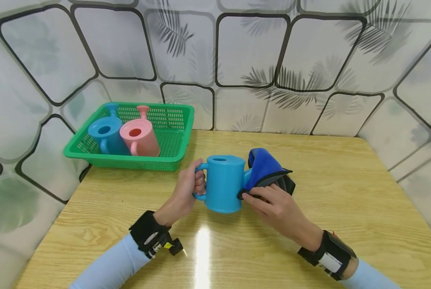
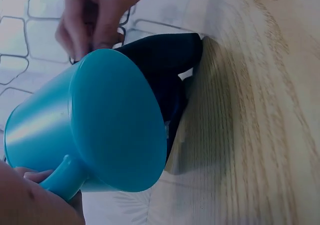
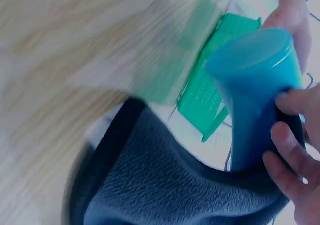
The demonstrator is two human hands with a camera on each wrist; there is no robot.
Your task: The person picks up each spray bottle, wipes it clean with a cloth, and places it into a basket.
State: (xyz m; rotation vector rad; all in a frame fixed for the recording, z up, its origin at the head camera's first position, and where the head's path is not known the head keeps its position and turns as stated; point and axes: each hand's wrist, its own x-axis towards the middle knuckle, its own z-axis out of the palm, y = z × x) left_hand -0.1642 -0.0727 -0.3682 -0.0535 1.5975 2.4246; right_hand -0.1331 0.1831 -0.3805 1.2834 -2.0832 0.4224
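Note:
My left hand [image 1: 191, 185] grips the handle of a blue watering can [image 1: 224, 184], which stands upright above the table in the head view. The can's round base [image 2: 117, 120] faces the camera in the left wrist view. On the can's right side, my right hand [image 1: 276, 204] pinches the edge of a cloth [image 1: 264, 166], blue on one face and dark grey on the other. The cloth drapes over the spout and hides most of it. In the right wrist view, the fingertips [image 3: 286, 135] hold the cloth's dark hem against the can's wall.
A green basket [image 1: 179, 156] stands at the back left of the wooden table [image 1: 331, 188]. Inside it are a blue watering can [image 1: 108, 136] and a pink watering can [image 1: 143, 138]. Patterned cloth walls [image 1: 251, 52] enclose the table at the back and sides.

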